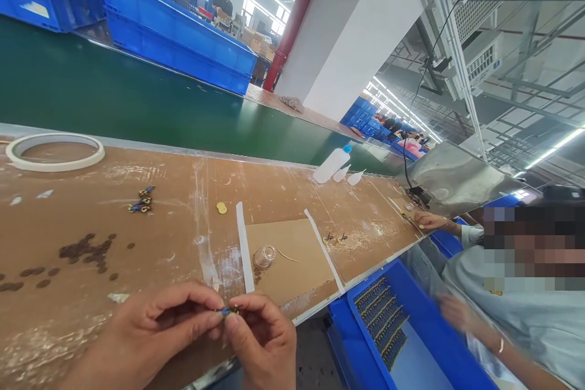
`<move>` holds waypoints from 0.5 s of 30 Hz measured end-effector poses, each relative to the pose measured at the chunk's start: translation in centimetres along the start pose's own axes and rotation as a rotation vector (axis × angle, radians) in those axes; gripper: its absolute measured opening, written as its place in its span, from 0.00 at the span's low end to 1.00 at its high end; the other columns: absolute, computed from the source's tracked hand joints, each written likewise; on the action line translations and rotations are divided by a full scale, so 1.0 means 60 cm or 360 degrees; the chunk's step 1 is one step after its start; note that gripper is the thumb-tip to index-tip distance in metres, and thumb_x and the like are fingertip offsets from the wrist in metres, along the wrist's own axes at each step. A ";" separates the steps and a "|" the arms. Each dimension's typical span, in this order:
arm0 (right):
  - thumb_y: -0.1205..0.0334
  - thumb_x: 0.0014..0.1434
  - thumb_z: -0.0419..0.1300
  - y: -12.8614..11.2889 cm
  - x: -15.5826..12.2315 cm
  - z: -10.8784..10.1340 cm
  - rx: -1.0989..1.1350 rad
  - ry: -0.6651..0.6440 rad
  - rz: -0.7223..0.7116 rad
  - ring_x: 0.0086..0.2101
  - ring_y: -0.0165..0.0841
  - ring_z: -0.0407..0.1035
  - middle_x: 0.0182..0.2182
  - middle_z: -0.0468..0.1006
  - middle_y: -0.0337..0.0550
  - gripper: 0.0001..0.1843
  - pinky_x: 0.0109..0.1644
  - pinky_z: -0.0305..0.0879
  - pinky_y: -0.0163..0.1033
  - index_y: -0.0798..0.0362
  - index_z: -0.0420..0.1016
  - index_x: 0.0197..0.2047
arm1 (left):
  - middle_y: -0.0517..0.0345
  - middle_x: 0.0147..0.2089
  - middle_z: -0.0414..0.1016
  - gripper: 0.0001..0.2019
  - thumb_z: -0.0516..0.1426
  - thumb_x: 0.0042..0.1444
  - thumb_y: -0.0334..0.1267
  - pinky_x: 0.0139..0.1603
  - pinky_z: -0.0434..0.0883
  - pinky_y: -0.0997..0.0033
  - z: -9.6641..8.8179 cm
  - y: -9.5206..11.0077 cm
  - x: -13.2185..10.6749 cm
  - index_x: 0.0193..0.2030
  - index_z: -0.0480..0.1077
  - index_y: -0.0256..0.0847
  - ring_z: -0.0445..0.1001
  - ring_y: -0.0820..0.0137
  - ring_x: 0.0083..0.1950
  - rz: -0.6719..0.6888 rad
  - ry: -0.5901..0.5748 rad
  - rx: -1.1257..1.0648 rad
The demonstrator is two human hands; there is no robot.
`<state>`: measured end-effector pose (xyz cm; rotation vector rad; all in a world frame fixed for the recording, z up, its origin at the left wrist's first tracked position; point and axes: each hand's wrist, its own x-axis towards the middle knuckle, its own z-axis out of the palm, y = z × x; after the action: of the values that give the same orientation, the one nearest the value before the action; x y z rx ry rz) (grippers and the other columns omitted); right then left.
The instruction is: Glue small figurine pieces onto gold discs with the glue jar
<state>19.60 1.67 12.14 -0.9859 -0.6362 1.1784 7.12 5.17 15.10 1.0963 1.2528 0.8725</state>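
My left hand [169, 320] and my right hand [262, 335] meet above the near edge of the workbench. Both pinch a tiny blue, dark and yellow piece [227, 311] between thumb and fingers; its exact kind is too small to tell. Beyond my left hand lie scattered dark brown discs [86, 248] and a small cluster of similar blue-and-yellow pieces [142, 201]. Two overlapping yellow discs [222, 208] rest farther back. Ahead of my right hand, a small clear cup [264, 258] sits on a cardboard sheet [301, 241] beside a thin curved strand.
A tape roll [55, 152] lies back left; white squeeze bottles [333, 164] stand back right. Blue crates [178, 30] line the green conveyor [150, 103]. At right, a co-worker [498, 317] sits by a blue bin [340, 323] holding rows of small pieces [381, 320].
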 end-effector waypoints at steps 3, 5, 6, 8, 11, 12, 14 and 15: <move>0.52 0.44 0.77 0.003 0.001 -0.001 0.0007 0.0041 -0.0080 0.24 0.28 0.72 0.25 0.78 0.38 0.13 0.31 0.70 0.32 0.52 0.84 0.29 | 0.61 0.26 0.81 0.06 0.65 0.38 0.49 0.34 0.74 0.79 -0.001 -0.008 0.001 0.21 0.80 0.53 0.78 0.68 0.30 0.0001 -0.0002 -0.0037; 0.52 0.43 0.77 0.005 0.002 -0.009 -0.0002 0.0101 -0.0109 0.24 0.28 0.70 0.24 0.77 0.38 0.14 0.30 0.69 0.32 0.52 0.84 0.28 | 0.59 0.29 0.83 0.09 0.65 0.39 0.53 0.36 0.76 0.74 -0.009 -0.016 0.009 0.25 0.82 0.54 0.80 0.63 0.33 0.0146 -0.0058 0.0116; 0.51 0.43 0.77 0.006 0.003 -0.015 -0.0006 0.0149 -0.0103 0.24 0.28 0.70 0.23 0.77 0.38 0.15 0.29 0.68 0.32 0.53 0.84 0.28 | 0.58 0.31 0.84 0.11 0.64 0.41 0.54 0.37 0.77 0.71 -0.016 -0.019 0.016 0.27 0.82 0.54 0.81 0.61 0.35 0.0216 -0.0097 0.0221; 0.49 0.43 0.77 0.008 0.007 -0.031 -0.0020 0.0264 -0.0091 0.23 0.29 0.70 0.20 0.78 0.39 0.17 0.29 0.68 0.31 0.53 0.83 0.30 | 0.58 0.35 0.85 0.15 0.62 0.45 0.57 0.38 0.78 0.67 -0.034 -0.017 0.040 0.33 0.83 0.53 0.82 0.59 0.37 0.0329 -0.0135 0.0477; 0.48 0.43 0.77 0.011 0.018 -0.058 -0.0055 0.0436 -0.0170 0.24 0.28 0.71 0.21 0.79 0.39 0.20 0.31 0.68 0.30 0.54 0.82 0.31 | 0.58 0.39 0.85 0.17 0.57 0.52 0.56 0.43 0.76 0.63 -0.063 0.004 0.099 0.35 0.82 0.51 0.82 0.58 0.41 0.0445 -0.0023 0.0852; 0.48 0.43 0.77 0.013 0.022 -0.065 -0.0060 0.0478 -0.0203 0.25 0.29 0.72 0.22 0.79 0.39 0.20 0.31 0.68 0.30 0.54 0.82 0.32 | 0.58 0.40 0.85 0.17 0.55 0.55 0.55 0.46 0.75 0.61 -0.071 0.013 0.123 0.36 0.81 0.50 0.81 0.57 0.44 0.0486 0.0029 0.0959; 0.49 0.43 0.77 0.017 0.031 -0.076 -0.0048 0.0547 -0.0244 0.26 0.29 0.72 0.24 0.80 0.39 0.21 0.33 0.69 0.31 0.54 0.82 0.34 | 0.56 0.43 0.83 0.14 0.54 0.60 0.49 0.50 0.72 0.55 -0.080 0.032 0.171 0.38 0.79 0.46 0.78 0.57 0.46 0.0560 0.0074 0.1188; 0.49 0.42 0.77 0.020 0.035 -0.081 -0.0028 0.0565 -0.0257 0.27 0.30 0.72 0.25 0.80 0.39 0.21 0.34 0.69 0.32 0.54 0.83 0.35 | 0.54 0.44 0.82 0.13 0.54 0.62 0.45 0.52 0.70 0.53 -0.081 0.040 0.193 0.40 0.78 0.44 0.77 0.58 0.47 0.0595 0.0075 0.1294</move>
<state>23.73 2.33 8.72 -1.1048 -0.4336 0.8304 4.12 17.53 14.24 2.0116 1.5134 0.6576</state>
